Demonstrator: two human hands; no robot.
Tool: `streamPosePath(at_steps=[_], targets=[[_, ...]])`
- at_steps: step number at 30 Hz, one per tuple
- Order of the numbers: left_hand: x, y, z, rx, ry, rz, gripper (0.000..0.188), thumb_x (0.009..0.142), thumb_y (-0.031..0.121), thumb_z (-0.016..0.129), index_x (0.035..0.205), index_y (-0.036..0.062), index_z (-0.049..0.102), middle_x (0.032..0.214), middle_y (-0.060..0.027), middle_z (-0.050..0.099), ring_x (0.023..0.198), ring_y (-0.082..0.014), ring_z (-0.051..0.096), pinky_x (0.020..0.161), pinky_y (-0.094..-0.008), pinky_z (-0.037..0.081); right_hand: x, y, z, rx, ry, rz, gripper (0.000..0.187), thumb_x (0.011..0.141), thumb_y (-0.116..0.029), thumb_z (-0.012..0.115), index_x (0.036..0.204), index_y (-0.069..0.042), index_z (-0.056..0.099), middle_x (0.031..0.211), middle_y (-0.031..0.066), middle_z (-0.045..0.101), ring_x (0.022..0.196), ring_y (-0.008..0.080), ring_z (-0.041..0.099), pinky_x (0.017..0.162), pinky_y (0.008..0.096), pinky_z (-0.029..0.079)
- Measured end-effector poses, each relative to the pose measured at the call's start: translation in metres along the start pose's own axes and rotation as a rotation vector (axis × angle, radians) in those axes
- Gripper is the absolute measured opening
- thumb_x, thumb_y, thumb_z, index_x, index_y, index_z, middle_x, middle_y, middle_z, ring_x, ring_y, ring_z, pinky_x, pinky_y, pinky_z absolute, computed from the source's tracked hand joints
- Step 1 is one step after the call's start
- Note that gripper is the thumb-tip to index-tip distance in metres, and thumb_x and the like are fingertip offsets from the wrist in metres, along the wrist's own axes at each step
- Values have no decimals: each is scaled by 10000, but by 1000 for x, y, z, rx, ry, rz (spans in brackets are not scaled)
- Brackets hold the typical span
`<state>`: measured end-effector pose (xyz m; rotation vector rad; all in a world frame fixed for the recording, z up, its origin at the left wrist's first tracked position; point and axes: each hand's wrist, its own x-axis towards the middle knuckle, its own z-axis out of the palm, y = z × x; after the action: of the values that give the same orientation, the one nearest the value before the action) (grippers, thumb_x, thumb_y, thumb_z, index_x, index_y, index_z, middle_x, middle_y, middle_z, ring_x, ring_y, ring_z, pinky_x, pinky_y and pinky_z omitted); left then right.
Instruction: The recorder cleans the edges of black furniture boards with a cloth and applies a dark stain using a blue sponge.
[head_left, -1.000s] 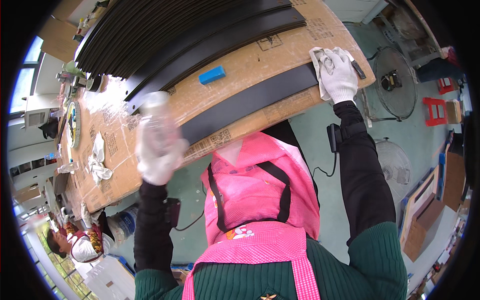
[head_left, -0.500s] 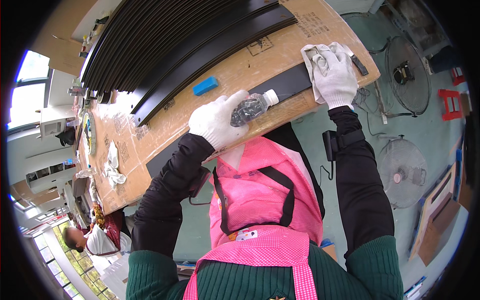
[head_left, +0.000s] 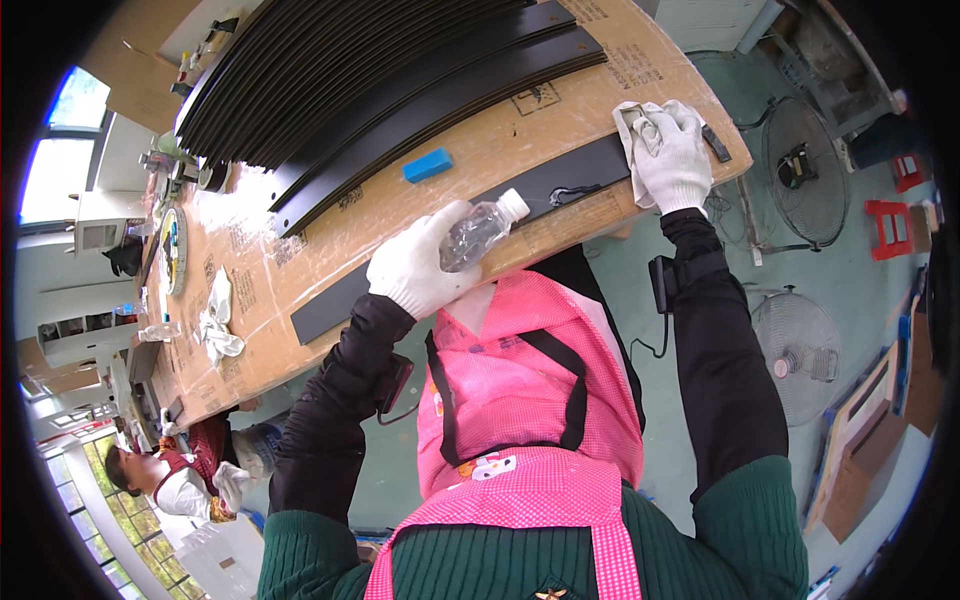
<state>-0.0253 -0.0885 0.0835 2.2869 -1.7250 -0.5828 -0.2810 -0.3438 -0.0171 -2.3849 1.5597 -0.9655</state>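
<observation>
White knit gloves cover both hands. My left hand [head_left: 412, 262] is closed around a clear plastic bottle [head_left: 474, 238] with a white cap, tilted so the cap points up and right. Beneath it lies a long flat black panel [head_left: 590, 165] along the near edge of the table. A small wet-looking patch of liquid [head_left: 572, 193] shines on the panel, right of the cap. My right hand [head_left: 676, 165] presses a bunched whitish cloth [head_left: 636, 125] onto the panel's right end. A blue block [head_left: 428, 165] rests just behind the panel.
Many black panels [head_left: 340, 95] stand stacked at the back of the cardboard-covered table [head_left: 270, 300]. A dark flat tool [head_left: 716, 143] lies at the right corner, a white glove or cloth [head_left: 218, 320] at the left. Fans [head_left: 797, 355] stand on the floor to the right. Another person [head_left: 175, 470] is at far left.
A patch of liquid has appeared on the panel near the bottle. The bottle has tipped more upright and shifted slightly left. The right hand stays on the cloth. The other person has shifted position.
</observation>
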Motion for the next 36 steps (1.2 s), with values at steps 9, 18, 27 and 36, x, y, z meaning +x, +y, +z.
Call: streamPosePath(at_steps=[9, 18, 27, 36], targets=[[-26, -35, 9, -519, 411, -4, 840, 738, 145, 896, 1463, -28, 510, 1267, -172, 691, 1156, -213, 677, 998, -361, 545, -38, -113, -23, -161, -463, -95, 330, 956, -393, 666, 1215, -194, 713, 1330, 149, 564, 1300, 329, 564, 1046, 448, 514], [-25, -128, 21, -750, 1071, -1, 648, 845, -56, 757, 1414, 17, 457, 1161, -91, 670, 1044, -189, 677, 935, -364, 566, -66, -100, -11, -298, -202, -134, 304, 916, -313, 702, 1199, -202, 699, 1373, 164, 550, 1253, 389, 574, 1016, 499, 527], [-15, -123, 70, -870, 1051, 40, 595, 814, -54, 787, 1328, 60, 511, 1143, -104, 673, 1021, -194, 683, 923, -367, 573, -53, -96, -18, -319, -292, -58, 260, 936, -307, 638, 1142, -155, 688, 1275, 174, 563, 1238, 352, 551, 1060, 496, 482], [-28, -134, 67, -773, 663, -59, 436, 818, 83, 808, 1215, 71, 628, 1112, -54, 732, 1006, -202, 705, 929, -358, 573, -27, -69, -16, -596, -400, -260, 246, 991, -240, 559, 1195, -164, 673, 1277, 121, 601, 1186, 321, 590, 1017, 467, 498]])
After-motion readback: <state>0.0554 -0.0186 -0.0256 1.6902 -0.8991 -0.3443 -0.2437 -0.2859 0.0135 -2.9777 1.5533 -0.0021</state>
